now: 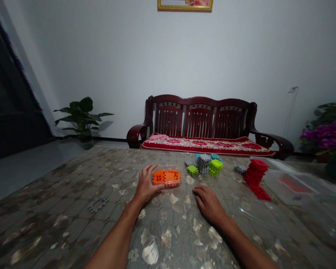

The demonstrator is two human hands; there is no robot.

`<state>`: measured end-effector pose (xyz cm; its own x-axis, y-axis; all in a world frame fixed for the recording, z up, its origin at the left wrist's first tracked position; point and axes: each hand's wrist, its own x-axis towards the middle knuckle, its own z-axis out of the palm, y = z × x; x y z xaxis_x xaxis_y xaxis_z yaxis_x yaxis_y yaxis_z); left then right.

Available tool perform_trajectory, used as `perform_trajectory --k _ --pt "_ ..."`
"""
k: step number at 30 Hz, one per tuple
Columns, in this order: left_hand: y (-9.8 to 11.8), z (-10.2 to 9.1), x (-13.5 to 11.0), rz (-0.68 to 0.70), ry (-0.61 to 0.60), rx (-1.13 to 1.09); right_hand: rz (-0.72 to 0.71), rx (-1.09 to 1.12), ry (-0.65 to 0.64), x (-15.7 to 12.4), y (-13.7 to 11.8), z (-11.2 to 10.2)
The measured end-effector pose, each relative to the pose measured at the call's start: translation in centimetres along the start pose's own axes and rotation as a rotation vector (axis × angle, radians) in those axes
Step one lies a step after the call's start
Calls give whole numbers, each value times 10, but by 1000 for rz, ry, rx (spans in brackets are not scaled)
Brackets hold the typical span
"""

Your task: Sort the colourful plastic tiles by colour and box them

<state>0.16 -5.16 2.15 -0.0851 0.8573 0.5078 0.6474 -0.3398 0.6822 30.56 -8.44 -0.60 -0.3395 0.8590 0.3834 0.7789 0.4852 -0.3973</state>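
My left hand point(146, 184) is closed on the left end of a clear plastic container point(168, 167) that stands on the table. Orange interlocking plastic pieces point(172, 175) lie inside it. To the right, my right hand point(208, 203) rests palm down on the patterned tablecloth, fingers loosely bent and holding nothing. Beyond it stand stacks of toothed pieces: a grey stack point(203, 163), a lime green stack point(215, 167) and a single-looking lime green piece point(192, 170). A stack of red pieces point(256, 173) rises farther right.
A grey frame-shaped piece point(98, 204) lies at the left. On the right are a large clear plastic box point(288, 186) and a clear lid point(254, 209). Behind the table point(156, 239) stands a dark wooden bench point(200, 116); a potted plant point(82, 116) is at the left.
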Motion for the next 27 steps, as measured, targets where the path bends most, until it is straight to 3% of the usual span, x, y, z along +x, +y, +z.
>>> perform_trajectory --k 5,10,14,19,27 --pt "18 5 -10 304 55 320 1 14 -1 2 3 2" --pt "25 14 -17 389 14 472 -1 37 -8 2 4 1" --pt "26 15 -16 369 -98 544 -2 49 0 2 4 1" --pt "27 17 -10 290 -147 556 2 46 -24 3 3 0" --pt "20 24 28 138 -193 560 16 4 -38 2 0 0"
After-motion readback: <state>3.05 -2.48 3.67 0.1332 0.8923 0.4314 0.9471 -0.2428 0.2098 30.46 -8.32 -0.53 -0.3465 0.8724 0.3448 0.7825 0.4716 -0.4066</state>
